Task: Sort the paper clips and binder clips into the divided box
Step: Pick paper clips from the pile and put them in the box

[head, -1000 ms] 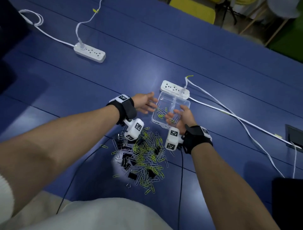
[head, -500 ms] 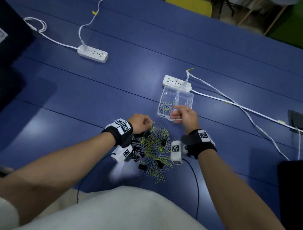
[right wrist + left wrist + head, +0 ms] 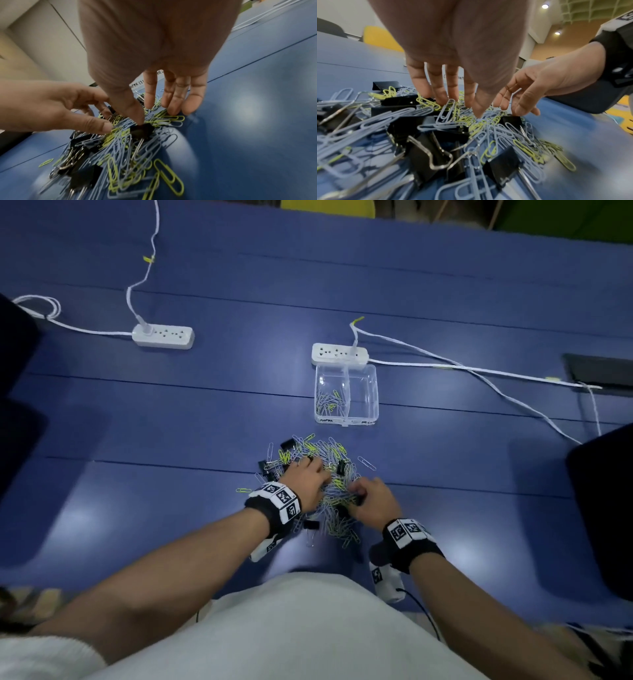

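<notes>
Palm-down, both hands — left hand [image 3: 306, 485], right hand [image 3: 371, 501] — reach into the clips [image 3: 337, 518].

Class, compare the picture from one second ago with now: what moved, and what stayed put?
Both hands came back from the divided box to the clip pile: the left hand and right hand now reach into it with fingers extended, gripping nothing visible. The box stayed put, paper clips only in its left compartment.
</notes>
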Demonstrator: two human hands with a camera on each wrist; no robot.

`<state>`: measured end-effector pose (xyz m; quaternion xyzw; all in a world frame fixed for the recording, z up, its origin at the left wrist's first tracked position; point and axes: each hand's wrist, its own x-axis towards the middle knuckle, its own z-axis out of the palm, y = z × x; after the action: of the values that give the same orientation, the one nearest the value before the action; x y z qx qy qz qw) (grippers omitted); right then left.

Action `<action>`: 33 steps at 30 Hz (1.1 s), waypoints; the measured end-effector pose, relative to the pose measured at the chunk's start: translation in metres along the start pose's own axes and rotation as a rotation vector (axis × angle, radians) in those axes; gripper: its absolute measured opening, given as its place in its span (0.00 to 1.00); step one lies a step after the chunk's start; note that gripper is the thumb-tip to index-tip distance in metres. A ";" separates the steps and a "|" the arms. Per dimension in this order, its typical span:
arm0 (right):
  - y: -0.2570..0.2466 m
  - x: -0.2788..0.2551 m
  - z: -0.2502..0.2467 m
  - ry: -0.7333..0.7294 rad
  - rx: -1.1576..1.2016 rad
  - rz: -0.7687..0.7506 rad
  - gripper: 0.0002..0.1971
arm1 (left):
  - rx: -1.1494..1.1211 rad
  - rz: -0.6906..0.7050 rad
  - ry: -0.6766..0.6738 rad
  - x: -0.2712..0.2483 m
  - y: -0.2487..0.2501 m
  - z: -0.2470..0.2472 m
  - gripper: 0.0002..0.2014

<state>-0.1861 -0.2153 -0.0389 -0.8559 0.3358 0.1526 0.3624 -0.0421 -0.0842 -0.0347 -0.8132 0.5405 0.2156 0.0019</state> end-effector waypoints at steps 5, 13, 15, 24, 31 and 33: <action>-0.002 -0.014 0.011 -0.040 -0.121 0.064 0.23 | 0.146 0.008 0.030 -0.005 0.011 0.004 0.23; 0.005 -0.026 0.031 0.060 -0.215 0.069 0.36 | 0.177 0.028 0.025 -0.009 0.018 0.015 0.19; 0.005 -0.026 0.032 0.096 -0.214 0.075 0.34 | 0.161 0.022 0.021 -0.008 0.019 0.015 0.17; 0.000 -0.027 0.030 0.140 -0.220 0.052 0.14 | -0.002 0.005 0.043 -0.005 0.017 0.016 0.10; 0.000 -0.025 0.029 0.191 -0.281 -0.040 0.09 | -0.309 -0.138 0.226 -0.007 0.012 0.014 0.15; 0.003 -0.024 0.026 0.169 -0.168 -0.012 0.07 | -0.445 -0.198 0.260 -0.009 0.011 0.008 0.13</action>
<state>-0.2063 -0.1871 -0.0460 -0.8951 0.3462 0.1055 0.2605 -0.0573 -0.0785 -0.0362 -0.8633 0.3934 0.2215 -0.2254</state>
